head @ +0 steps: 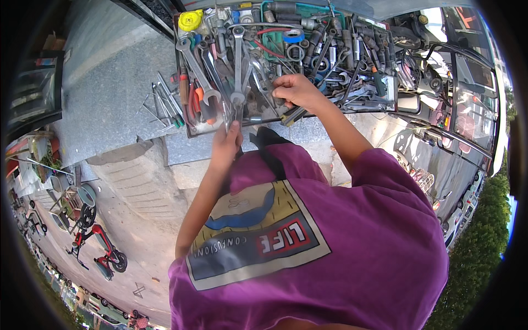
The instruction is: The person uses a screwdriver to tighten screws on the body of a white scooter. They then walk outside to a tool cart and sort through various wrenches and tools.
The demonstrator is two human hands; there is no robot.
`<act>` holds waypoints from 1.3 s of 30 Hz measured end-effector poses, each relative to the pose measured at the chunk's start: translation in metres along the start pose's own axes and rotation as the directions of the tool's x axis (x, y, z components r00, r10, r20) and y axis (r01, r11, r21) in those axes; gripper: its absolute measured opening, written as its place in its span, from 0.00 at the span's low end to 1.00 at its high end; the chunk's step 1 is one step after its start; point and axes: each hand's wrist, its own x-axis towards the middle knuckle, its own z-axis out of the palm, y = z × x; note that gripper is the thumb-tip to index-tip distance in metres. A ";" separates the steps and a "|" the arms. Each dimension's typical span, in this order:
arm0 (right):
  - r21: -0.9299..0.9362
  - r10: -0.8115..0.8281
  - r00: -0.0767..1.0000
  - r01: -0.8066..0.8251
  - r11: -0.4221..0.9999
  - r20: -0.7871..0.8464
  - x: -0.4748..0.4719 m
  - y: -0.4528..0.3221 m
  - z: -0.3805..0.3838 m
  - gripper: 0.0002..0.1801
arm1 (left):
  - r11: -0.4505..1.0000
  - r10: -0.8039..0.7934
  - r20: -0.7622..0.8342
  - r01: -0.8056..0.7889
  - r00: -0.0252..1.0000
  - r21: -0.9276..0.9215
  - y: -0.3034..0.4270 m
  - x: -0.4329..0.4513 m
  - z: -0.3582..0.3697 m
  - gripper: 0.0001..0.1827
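Observation:
My left hand is closed around slim metal tools, apparently wrenches, at the front edge of a wide, shallow tool tray. My right hand reaches over the tray's middle, thumb and fingers pinching a dark cylindrical metal piece that looks like a socket. Just beyond my left hand lie a large combination wrench and an open-end wrench. Orange-handled pliers rest left of them. Below my right hand, a yellow-and-black handle lies across the tray's front edge.
Sockets and more wrenches crowd the tray, with a blue tape roll and a yellow tape measure. Thin screwdrivers lie on the stone slab at left. A red scooter stands on the pavement.

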 end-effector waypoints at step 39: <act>-0.666 -0.086 0.951 -0.142 0.733 -0.298 0.047 0.058 0.028 0.17 | 0.974 -0.048 -0.076 0.030 0.996 -0.226 0.030 0.005 -0.006 0.17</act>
